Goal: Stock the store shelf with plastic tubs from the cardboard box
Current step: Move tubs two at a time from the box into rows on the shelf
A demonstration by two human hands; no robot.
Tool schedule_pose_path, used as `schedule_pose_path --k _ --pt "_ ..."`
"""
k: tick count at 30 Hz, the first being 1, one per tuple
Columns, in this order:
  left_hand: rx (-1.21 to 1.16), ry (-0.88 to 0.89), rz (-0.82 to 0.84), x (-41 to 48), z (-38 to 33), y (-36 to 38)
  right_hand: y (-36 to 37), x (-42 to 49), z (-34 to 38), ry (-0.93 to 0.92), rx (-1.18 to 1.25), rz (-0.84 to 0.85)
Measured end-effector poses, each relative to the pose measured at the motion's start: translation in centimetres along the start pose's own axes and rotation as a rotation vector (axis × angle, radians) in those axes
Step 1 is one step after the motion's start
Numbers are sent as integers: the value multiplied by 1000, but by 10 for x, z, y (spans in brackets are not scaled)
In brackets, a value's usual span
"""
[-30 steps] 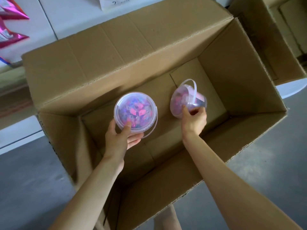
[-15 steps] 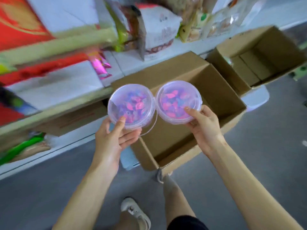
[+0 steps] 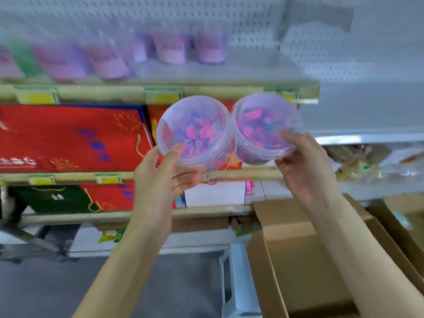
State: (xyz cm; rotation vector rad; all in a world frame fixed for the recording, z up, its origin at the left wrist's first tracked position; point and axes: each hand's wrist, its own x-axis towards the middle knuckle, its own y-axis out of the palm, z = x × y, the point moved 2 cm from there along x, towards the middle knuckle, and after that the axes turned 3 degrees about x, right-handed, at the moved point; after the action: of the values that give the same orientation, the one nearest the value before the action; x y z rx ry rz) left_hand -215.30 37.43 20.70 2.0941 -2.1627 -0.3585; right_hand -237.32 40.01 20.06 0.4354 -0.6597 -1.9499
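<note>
Two tubs, touching: the left hand grips the left tub from beneath, thumb on its lid; the right hand grips the right tub likewise. Both are held up toward the upper shelf at twelve o'clock, likely to join the purple tubs there. The cardboard box sits at five o'clock.

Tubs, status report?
Left hand grips left tub; right hand grips right tub. Both held up just below upper shelf. Shelf bare right of stocked tubs.

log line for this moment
left hand: holds left tub | right hand: holds right tub | both in front of shelf, not yet placed
</note>
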Motion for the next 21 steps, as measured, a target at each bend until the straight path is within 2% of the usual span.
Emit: schedule_pose_path --k 3,8,14,21 --pt "-1 86 -29 32 -44 -4 53 36 14 -16 -4 67" --pt "24 154 -67 106 -93 0 108 117 22 17 -27 52" --pt "94 91 -88 192 -108 17 128 198 28 121 -113 -24" --pt "160 10 -83 244 -113 26 123 248 20 231 -184 -60"
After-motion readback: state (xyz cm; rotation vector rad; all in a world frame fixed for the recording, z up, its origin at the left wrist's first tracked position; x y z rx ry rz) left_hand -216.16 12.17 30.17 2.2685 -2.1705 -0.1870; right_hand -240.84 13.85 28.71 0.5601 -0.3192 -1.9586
